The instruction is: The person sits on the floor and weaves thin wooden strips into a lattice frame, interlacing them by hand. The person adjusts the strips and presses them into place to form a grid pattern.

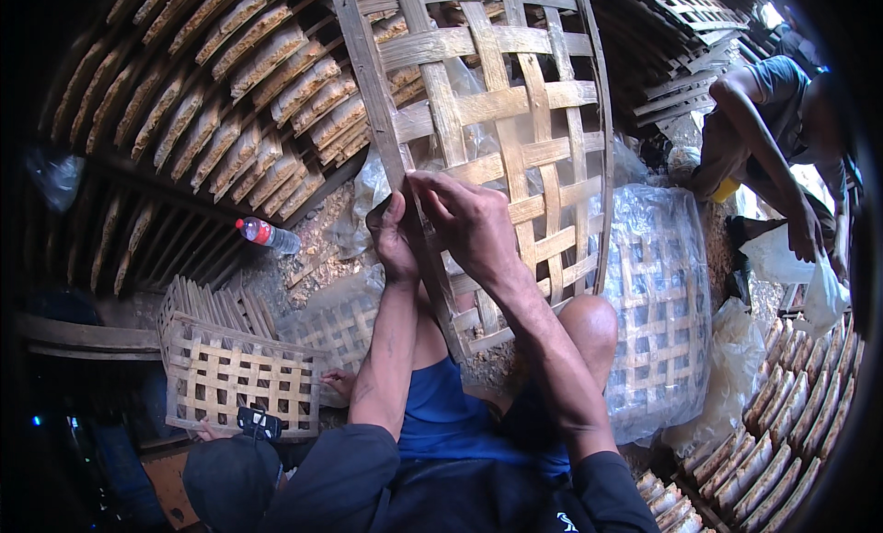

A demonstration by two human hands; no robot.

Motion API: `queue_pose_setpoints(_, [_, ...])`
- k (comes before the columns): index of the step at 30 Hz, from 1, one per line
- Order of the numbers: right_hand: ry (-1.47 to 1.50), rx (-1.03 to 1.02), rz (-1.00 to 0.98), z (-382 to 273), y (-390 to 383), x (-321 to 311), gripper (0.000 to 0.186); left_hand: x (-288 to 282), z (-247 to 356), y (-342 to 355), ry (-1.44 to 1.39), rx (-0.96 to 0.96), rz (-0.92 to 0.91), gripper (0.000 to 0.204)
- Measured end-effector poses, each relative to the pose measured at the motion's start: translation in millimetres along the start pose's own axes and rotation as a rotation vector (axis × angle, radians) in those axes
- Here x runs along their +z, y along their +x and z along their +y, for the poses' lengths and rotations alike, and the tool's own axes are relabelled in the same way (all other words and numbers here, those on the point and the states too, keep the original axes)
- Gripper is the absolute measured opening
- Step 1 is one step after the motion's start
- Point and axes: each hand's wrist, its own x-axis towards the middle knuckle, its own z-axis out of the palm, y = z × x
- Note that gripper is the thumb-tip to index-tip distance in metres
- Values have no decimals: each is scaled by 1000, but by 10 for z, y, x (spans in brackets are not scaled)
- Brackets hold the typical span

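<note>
Banks of pale, crusted slabs (230, 82), ranged in close rows on slats, fill the upper left of the head view. Next in size comes the woven frame (501, 105), a wooden rectangle laced with broad flat strips in an open lattice. It stands nearly upright in front of the person, its lower end between the left thigh and the right knee.

At the right rim a bent co-worker (773, 101) has one hand (805, 234) on a whitish plastic bag (826, 294). Nearer, just beyond the right knee, stands a plastic-wrapped bundle (658, 303) with lattice showing through its clear film. More slabs (782, 423) lie in curving rows at the lower right.

At the lower left, a second co-worker in a dark cap (230, 478) — a small black device (259, 423) sits at its front — has both hands at another lattice panel (241, 377), squarer and held tilted.

The person's right hand (474, 225) is at the left rail of the woven frame, its fingers bent and bunched against the wood (whether they pinch the rail or something thin on it, I cannot tell). The left hand (395, 243) grips that same rail from outside — thumb up, fingers curled in.

Smallest is a clear bottle (269, 236) with a red cap, lying left of the hands.
</note>
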Motion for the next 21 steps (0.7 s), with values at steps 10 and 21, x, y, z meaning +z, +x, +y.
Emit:
queue_pose_setpoints(10, [-72,72,149,-50,138,5,13,185,19,-48,17,-8,-44,34])
queue_pose_setpoints(21, [205,364,188,-136,216,-40,15,198,-3,-94,136,40,-84,33])
